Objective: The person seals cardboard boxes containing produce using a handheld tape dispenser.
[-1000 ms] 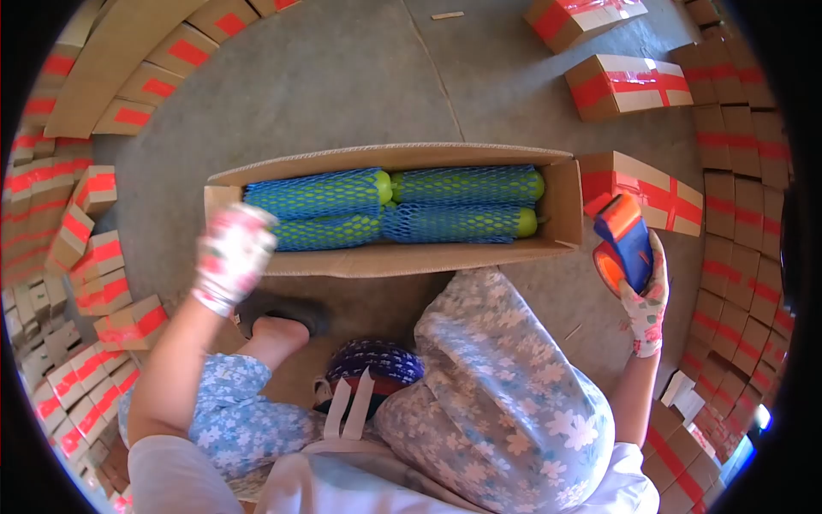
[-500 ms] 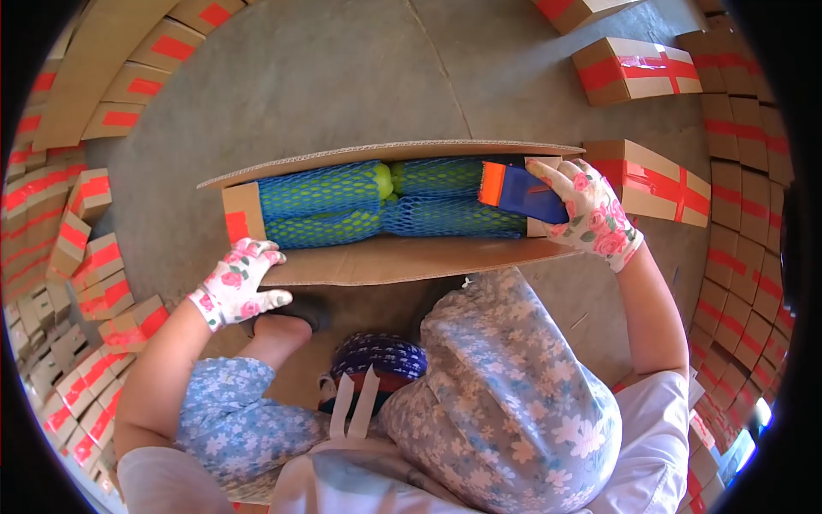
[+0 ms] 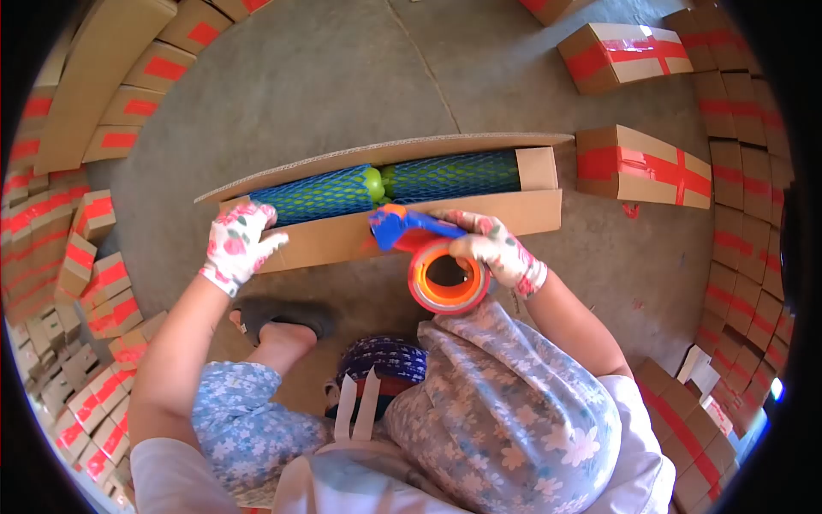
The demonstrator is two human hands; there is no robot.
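My right hand (image 3: 501, 253), in a floral glove, grips a tape dispenser (image 3: 402, 230) with a blue and orange head and a roll of red tape (image 3: 447, 278). The dispenser is in front of the near side of a long cardboard box (image 3: 411, 231). At the box's left end, my left hand (image 3: 238, 246), also gloved, has its fingers over the top edge of the near flap and its thumb on the outside. Green rounded goods in blue netting (image 3: 317, 197) lie inside; the near flap hides their front row.
Two cartons sealed with red tape, a nearer one (image 3: 646, 167) and a farther one (image 3: 625, 56), stand on the concrete floor (image 3: 317, 77) to the right. Stacks of taped cartons line the left (image 3: 107, 274) and right (image 3: 728, 197) sides.
The tape dispenser has come out from the box's right end, toward me and left, in my right hand. The near flap has swung upward, and my left hand has risen with it.
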